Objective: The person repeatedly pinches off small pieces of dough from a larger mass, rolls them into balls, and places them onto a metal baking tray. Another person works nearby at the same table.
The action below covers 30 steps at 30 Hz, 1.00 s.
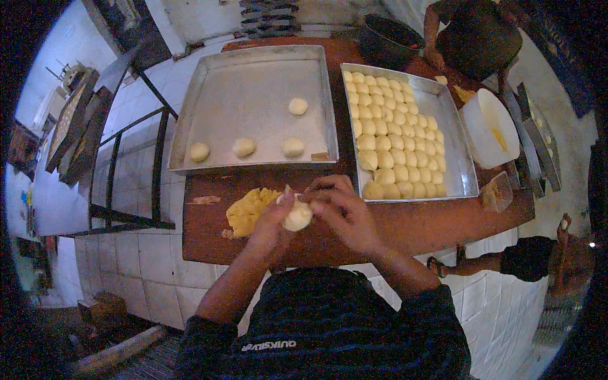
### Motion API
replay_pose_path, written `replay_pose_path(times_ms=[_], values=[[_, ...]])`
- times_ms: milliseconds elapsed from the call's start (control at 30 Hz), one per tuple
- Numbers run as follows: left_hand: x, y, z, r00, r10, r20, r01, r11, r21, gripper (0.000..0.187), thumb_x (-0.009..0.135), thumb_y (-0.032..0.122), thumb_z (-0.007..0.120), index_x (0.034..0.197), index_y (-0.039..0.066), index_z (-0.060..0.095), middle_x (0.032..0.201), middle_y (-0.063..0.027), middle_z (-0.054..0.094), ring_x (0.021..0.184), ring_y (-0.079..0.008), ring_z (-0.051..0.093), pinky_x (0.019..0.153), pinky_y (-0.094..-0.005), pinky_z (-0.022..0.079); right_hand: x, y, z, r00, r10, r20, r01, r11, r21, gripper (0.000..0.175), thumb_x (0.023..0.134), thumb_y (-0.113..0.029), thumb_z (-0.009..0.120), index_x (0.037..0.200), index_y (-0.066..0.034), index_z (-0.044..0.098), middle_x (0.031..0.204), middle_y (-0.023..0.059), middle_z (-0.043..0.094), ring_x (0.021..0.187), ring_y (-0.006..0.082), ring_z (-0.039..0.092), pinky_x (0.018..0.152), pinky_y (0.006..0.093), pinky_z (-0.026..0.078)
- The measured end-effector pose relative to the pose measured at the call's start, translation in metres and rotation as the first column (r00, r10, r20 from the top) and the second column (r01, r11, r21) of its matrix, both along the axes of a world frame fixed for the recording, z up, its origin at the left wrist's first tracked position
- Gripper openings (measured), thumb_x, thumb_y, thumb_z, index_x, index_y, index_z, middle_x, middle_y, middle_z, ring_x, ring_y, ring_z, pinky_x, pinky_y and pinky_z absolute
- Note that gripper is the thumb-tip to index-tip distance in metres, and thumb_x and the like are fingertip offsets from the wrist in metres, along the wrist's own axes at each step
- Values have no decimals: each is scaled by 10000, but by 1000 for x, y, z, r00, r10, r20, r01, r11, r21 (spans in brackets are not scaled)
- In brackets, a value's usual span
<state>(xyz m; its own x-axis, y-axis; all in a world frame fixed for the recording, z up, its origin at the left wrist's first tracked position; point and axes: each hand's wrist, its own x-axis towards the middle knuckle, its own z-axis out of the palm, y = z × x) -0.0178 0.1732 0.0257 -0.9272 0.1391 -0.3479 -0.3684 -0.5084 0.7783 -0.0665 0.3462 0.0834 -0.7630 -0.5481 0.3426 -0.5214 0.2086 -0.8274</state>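
Observation:
My left hand (pixel 271 232) holds a pale, rounded piece of dough (pixel 298 217) above the front of the wooden table. On its other side, the fingers of my right hand (pixel 344 216) are bent against the dough's upper edge, slightly blurred. A lump of yellow dough or filling (pixel 247 213) lies on the tabletop just left of my left hand, partly hidden by it. Beyond my hands, a metal tray (pixel 251 95) carries several spaced dough balls (pixel 244 147). To the right, a second metal tray (pixel 457 156) holds close rows of smooth dough balls (pixel 396 128).
A white plastic tub (pixel 494 128) and a small clear container (pixel 497 192) stand at the table's right. A dark pot (pixel 389 42) is at the back, near another person's hand (pixel 434 59). A black metal frame (pixel 159 161) stands left; another person (pixel 527 259) is at right.

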Motion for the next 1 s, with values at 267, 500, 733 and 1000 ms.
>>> replay_pose_path(times_ms=[267,500,733,1000], values=[[12,6,20,989,-93,-112,8,800,-600,575,1001,497,444,1258,-9,535,1160,-108,624,1052,-188,593,930,-317,458,0,0,1,990,8,138,-11,1000,16,231,821,-184,727,1041,-116,717,1156,76,592,1156,263,485,989,400,400],[-3,-16,31,990,-128,61,137,977,-163,621,990,516,456,1246,-39,565,1180,-98,622,1059,-194,594,932,-295,463,10,-4,-3,988,-49,-145,55,998,40,296,797,-111,725,1089,-101,682,1135,106,595,1121,300,530,970,392,433],[-1,-24,60,937,-285,-202,195,906,-375,896,916,740,219,1424,19,376,1368,-192,502,1282,-283,465,1102,-379,326,30,-7,3,955,250,-158,-219,957,191,277,786,-70,730,1055,-96,669,1099,102,622,996,277,605,876,348,495],[-11,-28,43,871,-20,-490,27,1000,7,787,882,479,615,1482,84,294,1459,-177,411,1310,-284,437,1090,-414,357,10,-37,-7,524,319,790,193,859,-475,172,862,-170,706,999,-85,646,981,38,656,876,188,629,747,344,541]])
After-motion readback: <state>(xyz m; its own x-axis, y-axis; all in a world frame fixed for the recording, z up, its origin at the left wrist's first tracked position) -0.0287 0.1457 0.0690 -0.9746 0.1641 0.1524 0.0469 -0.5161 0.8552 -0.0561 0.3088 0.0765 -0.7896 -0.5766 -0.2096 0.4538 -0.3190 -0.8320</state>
